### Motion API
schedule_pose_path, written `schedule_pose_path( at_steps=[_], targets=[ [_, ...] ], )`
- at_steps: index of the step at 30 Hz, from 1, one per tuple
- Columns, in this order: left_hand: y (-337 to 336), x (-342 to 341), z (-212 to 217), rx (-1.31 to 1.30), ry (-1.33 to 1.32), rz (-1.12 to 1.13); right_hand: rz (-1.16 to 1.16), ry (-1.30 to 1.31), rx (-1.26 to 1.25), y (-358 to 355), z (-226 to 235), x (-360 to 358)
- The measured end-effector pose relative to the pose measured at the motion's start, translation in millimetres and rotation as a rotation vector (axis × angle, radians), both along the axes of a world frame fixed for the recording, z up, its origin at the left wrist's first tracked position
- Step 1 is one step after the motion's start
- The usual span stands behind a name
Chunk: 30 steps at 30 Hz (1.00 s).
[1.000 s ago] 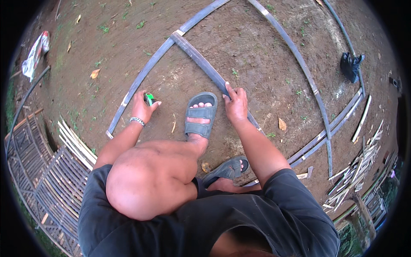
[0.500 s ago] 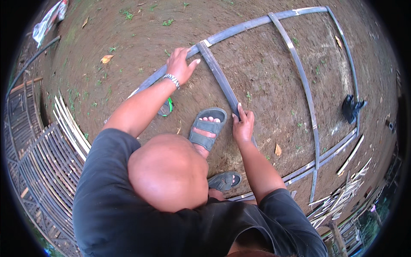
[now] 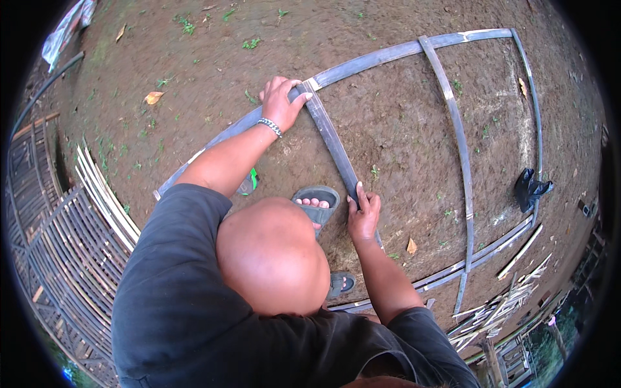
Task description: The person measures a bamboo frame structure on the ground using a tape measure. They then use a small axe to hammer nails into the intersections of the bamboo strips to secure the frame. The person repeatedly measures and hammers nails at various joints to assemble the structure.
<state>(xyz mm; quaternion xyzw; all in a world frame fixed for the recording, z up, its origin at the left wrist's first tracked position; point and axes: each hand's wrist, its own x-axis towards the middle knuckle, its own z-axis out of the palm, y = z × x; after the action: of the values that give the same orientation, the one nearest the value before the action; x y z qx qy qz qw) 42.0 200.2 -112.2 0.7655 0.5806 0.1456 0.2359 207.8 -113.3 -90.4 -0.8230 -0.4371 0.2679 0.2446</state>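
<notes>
On the ground lies a frame of long, flat grey bamboo strips. My left hand (image 3: 283, 107) is closed over the far long strip (image 3: 375, 59), right at its joint with a crosspiece strip (image 3: 331, 136), the thumb resting by the crosspiece's end. Lower down that same crosspiece, my right hand (image 3: 364, 213) grips it between thumb and fingers. A second crosspiece (image 3: 456, 129) spans the frame farther right, beyond both hands. My bent knee and a sandalled foot (image 3: 318, 199) are between my arms.
A black plastic bag (image 3: 532, 189) sits by the frame's right end strip. Thin split sticks (image 3: 501, 304) are heaped at lower right. On the left are a slatted bamboo panel (image 3: 71, 246) and pale strips (image 3: 107, 194). A green-edged sandal (image 3: 249, 182) shows under my left forearm.
My left hand has moved along the long strip up to the joint, its thumb now at the crosspiece. My right hand keeps its grip. The view has shifted, so the frame appears lower.
</notes>
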Motion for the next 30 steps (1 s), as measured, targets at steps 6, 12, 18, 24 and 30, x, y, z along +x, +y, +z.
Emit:
schedule_pose_path(
  at_steps=[6, 12, 18, 24, 30],
  targets=[
    [1, 0, 1, 0.006, 0.010, -0.015, -0.011, -0.001, -0.010, 2, 1, -1],
    [-1, -2, -3, 0.062, 0.030, -0.045, -0.005, -0.006, -0.002, 3, 1, -1],
    [-3, -1, -6, 0.064, 0.052, -0.040, 0.004, -0.019, -0.060, 7, 11, -1],
    [-3, 0, -3, 0.058, 0.057, -0.039, 0.048, -0.209, -0.233, 24, 28, 11],
    [-5, 0, -4, 0.081, 0.076, -0.020, -0.057, -0.210, -0.369, 46, 41, 16]
  ],
)
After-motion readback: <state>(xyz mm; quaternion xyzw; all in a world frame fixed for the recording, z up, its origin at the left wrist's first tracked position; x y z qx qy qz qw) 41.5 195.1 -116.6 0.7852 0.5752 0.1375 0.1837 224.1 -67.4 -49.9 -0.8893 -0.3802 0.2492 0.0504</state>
